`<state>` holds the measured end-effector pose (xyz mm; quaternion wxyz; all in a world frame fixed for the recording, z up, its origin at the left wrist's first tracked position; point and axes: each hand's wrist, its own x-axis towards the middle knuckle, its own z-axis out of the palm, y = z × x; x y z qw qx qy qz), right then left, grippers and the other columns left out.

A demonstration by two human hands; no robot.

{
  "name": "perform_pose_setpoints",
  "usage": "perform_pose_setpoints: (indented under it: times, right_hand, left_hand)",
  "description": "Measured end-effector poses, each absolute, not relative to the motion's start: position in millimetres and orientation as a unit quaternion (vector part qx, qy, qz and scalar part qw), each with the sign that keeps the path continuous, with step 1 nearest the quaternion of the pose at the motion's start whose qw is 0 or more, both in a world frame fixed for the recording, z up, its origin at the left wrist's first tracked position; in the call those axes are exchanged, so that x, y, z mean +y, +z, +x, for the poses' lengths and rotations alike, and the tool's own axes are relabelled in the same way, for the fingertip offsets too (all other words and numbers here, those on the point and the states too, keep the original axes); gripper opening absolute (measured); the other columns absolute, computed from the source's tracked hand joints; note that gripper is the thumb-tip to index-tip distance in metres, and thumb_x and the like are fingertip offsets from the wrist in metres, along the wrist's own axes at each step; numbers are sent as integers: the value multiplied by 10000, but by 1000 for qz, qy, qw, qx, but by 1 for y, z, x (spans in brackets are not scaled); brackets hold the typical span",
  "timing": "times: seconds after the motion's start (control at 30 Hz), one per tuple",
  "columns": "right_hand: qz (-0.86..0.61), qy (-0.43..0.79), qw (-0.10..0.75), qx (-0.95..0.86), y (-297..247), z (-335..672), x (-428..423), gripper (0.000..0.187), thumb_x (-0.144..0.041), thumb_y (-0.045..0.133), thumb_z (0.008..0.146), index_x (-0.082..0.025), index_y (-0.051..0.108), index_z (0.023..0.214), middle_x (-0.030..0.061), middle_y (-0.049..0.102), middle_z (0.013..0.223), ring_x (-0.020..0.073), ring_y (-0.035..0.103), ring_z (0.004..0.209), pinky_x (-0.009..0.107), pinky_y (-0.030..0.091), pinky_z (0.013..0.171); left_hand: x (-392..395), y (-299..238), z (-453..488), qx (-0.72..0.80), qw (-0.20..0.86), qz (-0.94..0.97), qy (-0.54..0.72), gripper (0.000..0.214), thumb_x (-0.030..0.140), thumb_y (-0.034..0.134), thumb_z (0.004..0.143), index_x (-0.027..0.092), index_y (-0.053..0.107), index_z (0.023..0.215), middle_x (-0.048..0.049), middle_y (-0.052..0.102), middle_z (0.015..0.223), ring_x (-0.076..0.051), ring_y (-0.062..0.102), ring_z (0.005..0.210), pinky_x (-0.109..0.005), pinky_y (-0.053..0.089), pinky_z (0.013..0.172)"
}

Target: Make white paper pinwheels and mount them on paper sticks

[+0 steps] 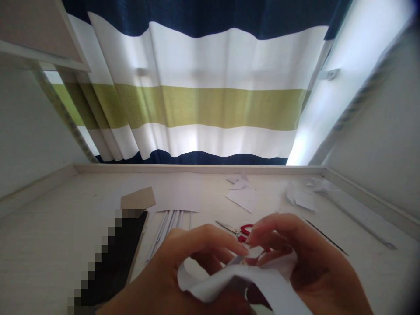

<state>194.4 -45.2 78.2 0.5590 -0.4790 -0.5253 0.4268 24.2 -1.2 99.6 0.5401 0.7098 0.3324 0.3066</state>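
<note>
Between both hands, low in the head view, is a piece of white paper [226, 280] whose strips bend round into loops. My left hand [187, 258] pinches it from the left, with thumb and fingers curled towards the middle. From the right, my right hand [311, 258] grips the same paper, its fingertips close to the left ones. The exact spot where the fingertips meet is partly covered. Just behind the fingers lie scissors [228, 226] with red handles, blades pointing left, partly hidden by my right hand.
White rolled paper sticks [167, 227] lie left of centre, below a white sheet [179, 192] and a brown piece [138, 199]. A dark, partly pixelated flat device [114, 253] is nearer. Cut paper [243, 199], a thin black rod [326, 236] and a long stick [357, 218] lie further right.
</note>
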Motion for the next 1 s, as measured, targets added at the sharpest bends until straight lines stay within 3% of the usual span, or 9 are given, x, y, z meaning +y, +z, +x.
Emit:
perform_pose_setpoints:
  times: [0.17,0.4,0.53,0.63,0.87,1.0]
  right_hand:
    - [-513,483,487,-516,83,198,-39,220,-109,707,526,-255,638,674,-20,629,680,152,576,574,222,456,495]
    - [-534,491,486,-488,89,195,-35,197,-127,765,438,-212,652,575,-43,597,552,92,491,500,176,380,462]
    - [-500,569,458,-466,85,199,-30,143,-296,723,569,-197,650,642,-24,603,576,126,538,555,227,434,543]
    - [-479,581,447,-483,84,200,-25,136,-322,666,650,-196,654,699,-4,627,650,154,567,628,278,454,639]
    - [-534,480,456,-526,83,197,-20,165,-333,605,717,-176,624,670,-22,595,607,118,516,580,215,418,562]
    - [-549,438,450,-552,76,196,-19,204,-351,563,746,-175,579,644,-11,575,631,152,535,636,239,421,579]
  left_hand:
    - [4,101,26,294,585,697,294,213,144,669,619,245,597,792,46,665,666,-98,573,576,-152,415,513]
    - [9,98,24,323,585,700,253,130,171,625,678,231,602,791,48,631,639,-90,537,571,-153,368,502]
    - [9,98,25,372,569,691,244,118,269,639,670,226,597,772,62,533,548,-84,467,530,-166,348,498]
    - [12,98,27,380,576,680,247,139,316,624,681,217,580,768,57,532,581,-89,469,554,-167,342,495]
    - [20,87,32,392,609,623,295,156,228,660,640,181,601,776,36,624,684,-116,558,620,-182,412,552]
    - [21,92,36,418,611,610,283,177,242,667,623,154,626,771,5,643,697,-148,576,647,-220,435,590]
